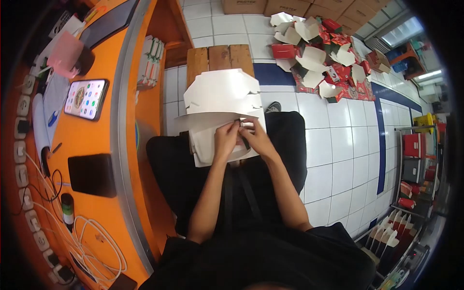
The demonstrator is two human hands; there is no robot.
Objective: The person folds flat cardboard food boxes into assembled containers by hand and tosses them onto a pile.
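A white cardboard food box [222, 92], partly folded, lies across my lap and the near end of a wooden bench [220, 57]. Its big flap stands up on the far side, with slots cut along the edges. My left hand [226, 139] has its fingers closed at a fold in the middle of the box. Right beside it, my right hand [256, 137] pinches the same spot, the fingertips of both hands almost meeting. A small dark and reddish patch shows between them. The tabs under my fingers are partly hidden.
On the left, an orange counter [104, 145] holds a phone [86, 99], a black wallet-like item [92, 175] and cables [96, 241]. Folded red and white boxes [314, 58] are piled on the floor ahead. A rack [411, 164] stands at right.
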